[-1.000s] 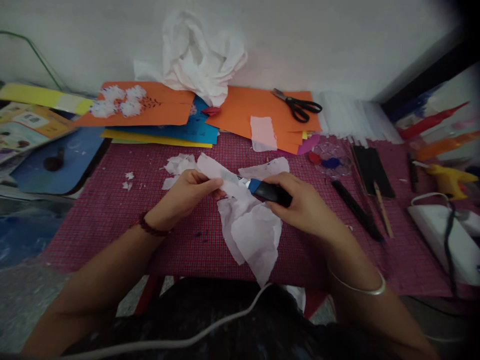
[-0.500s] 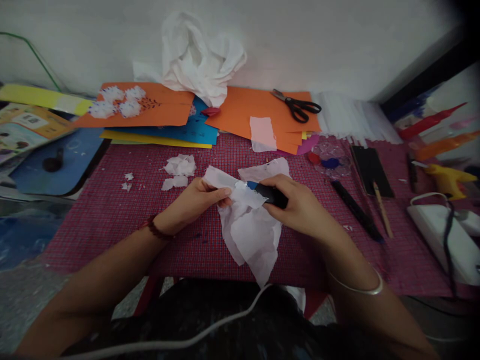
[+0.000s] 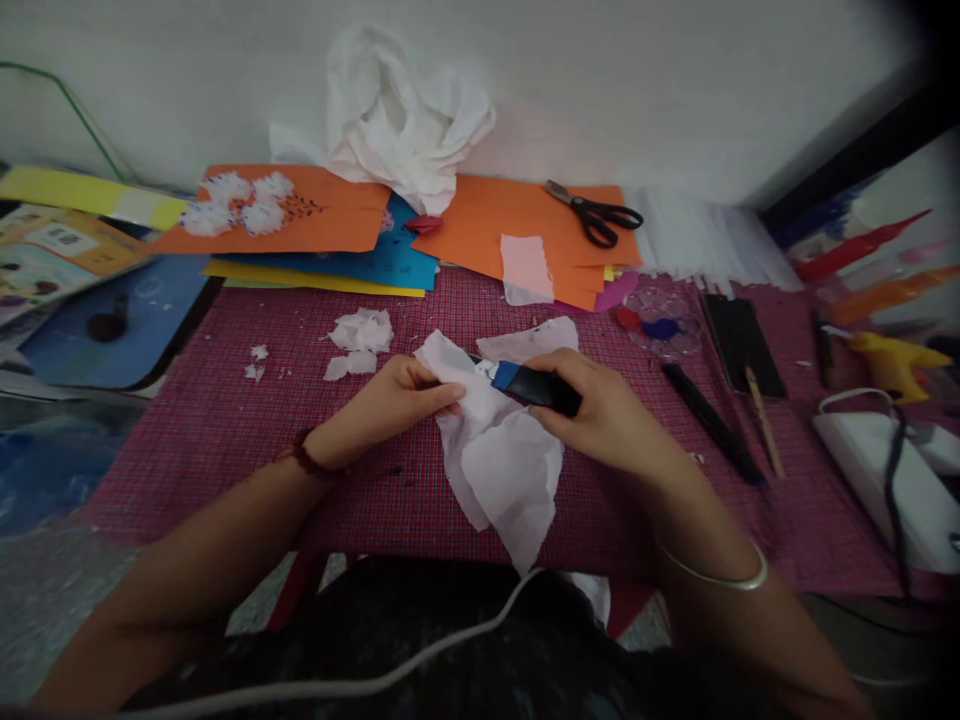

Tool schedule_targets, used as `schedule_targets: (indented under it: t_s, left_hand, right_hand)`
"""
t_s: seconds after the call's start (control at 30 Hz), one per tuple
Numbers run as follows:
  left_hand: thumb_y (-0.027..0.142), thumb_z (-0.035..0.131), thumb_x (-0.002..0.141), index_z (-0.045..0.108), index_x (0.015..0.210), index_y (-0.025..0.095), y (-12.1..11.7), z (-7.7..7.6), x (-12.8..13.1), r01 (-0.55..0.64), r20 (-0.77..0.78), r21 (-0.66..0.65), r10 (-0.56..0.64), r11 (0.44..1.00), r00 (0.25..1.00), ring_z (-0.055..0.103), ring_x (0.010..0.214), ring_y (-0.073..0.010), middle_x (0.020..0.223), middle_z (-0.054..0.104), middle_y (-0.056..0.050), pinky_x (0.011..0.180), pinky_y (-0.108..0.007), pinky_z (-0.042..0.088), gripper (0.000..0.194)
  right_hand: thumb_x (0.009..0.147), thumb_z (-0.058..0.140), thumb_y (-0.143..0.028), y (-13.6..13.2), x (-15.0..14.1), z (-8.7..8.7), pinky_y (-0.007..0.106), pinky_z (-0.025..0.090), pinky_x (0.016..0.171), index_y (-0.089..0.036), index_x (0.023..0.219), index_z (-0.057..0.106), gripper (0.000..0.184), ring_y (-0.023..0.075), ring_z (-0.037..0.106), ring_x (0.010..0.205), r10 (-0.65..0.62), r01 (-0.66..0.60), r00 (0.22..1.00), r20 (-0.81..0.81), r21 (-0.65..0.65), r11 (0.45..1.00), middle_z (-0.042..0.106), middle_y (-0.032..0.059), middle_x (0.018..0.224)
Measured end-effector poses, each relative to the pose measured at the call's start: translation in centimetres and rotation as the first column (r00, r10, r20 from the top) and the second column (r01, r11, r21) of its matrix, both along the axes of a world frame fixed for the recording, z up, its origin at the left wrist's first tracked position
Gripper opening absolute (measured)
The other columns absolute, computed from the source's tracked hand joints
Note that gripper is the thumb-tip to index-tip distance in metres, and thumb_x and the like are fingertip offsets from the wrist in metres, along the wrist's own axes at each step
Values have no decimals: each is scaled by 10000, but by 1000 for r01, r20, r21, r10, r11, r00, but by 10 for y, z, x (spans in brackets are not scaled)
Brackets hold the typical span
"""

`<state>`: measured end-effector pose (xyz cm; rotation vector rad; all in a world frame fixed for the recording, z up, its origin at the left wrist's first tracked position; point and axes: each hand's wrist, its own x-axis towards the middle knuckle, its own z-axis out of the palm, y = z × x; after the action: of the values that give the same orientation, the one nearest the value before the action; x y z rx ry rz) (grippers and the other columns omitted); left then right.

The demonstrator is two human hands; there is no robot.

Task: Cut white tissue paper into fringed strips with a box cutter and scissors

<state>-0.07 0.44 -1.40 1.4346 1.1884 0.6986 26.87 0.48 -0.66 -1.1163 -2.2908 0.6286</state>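
Between the thumb and fingers of my left hand [image 3: 409, 400] is pinched the upper left part of a crumpled white tissue paper [image 3: 517, 460]. The paper's lower end spreads down to the table's front edge. Wrapped by my right hand [image 3: 592, 405] is a black tool with a blue band [image 3: 536, 387]. Its pale, metallic-looking tip points left and lies against the paper. Exactly which kind of tool it is does not show. A separate-looking flap of thin white paper [image 3: 536, 338] lies just behind the tool.
Torn white scraps [image 3: 360, 335] lie left of the hands. Behind are orange sheets [image 3: 472, 220], scissors [image 3: 600, 215] and a pink paper piece [image 3: 526, 268]. To the right are a black marker [image 3: 712, 425], a wooden stick [image 3: 763, 420], a paint palette [image 3: 664, 325] and a white power strip [image 3: 892, 480].
The black tool's tip has come out from under the paper, so its blue band shows more. The paper strip at my left hand now stands more upright and folded.
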Motion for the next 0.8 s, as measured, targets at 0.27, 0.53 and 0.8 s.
schedule_targets:
  t_s: [0.27, 0.53, 0.8]
  left_hand:
    - [330, 765, 797, 768, 789, 151, -1, -4, 5, -6, 125, 32, 2, 999, 992, 660, 714, -153, 797, 776, -43, 661, -250, 517, 179]
    - [396, 911, 677, 740, 1095, 193, 4, -6, 1, -88, 503, -46, 99, 995, 859, 710, 909, -189, 1029, 782, -66, 842, -301, 556, 495]
    - [402, 874, 728, 757, 877, 169, 1, -3, 3, -150, 474, -74, 167, 986, 865, 681, 780, -156, 862, 776, -40, 789, -284, 545, 300]
  right_hand:
    - [799, 637, -126, -2, -3, -1, 431, 568, 906, -231, 1198, 626, 413, 289, 714, 1064, 8, -6, 996, -88, 26, 1000, 737, 91, 1170]
    - [828, 649, -130, -3, -2, -1, 423, 571, 909, -243, 1215, 610, 405, 272, 708, 1060, 16, -14, 997, -80, 24, 1000, 725, 79, 1161]
    - [838, 652, -132, -3, -1, 0, 441, 578, 899, -255, 1221, 606, 405, 295, 710, 1066, -6, 7, 1000, -20, 61, 998, 723, 83, 1164]
